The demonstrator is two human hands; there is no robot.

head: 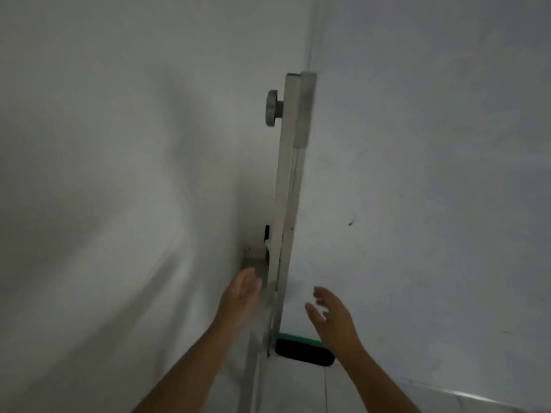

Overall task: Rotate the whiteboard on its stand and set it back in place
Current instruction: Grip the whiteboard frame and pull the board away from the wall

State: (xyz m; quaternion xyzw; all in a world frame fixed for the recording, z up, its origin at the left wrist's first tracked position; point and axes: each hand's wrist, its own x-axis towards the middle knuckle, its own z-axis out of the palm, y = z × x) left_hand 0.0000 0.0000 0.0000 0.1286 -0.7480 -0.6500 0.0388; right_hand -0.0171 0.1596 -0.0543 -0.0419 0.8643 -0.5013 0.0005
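Hard to make out: the whole view is motion-blurred; the whiteboard (104,174) fills the left as a pale smear, its edges lost.
Stand: upright post (287,189) at centre, grey knob (272,108) near its top, foot cut off below.
Left hand (241,289): open, flat, at the whiteboard's lower right corner beside the post; contact unclear.
Right hand (329,312): open, fingers spread, empty, right of the post, above a green-and-black eraser (304,351).

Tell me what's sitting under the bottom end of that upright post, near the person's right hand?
A dark eraser with a green back lies beside the foot of the stand post. The right hand covers its right end, so the rest cannot be seen.
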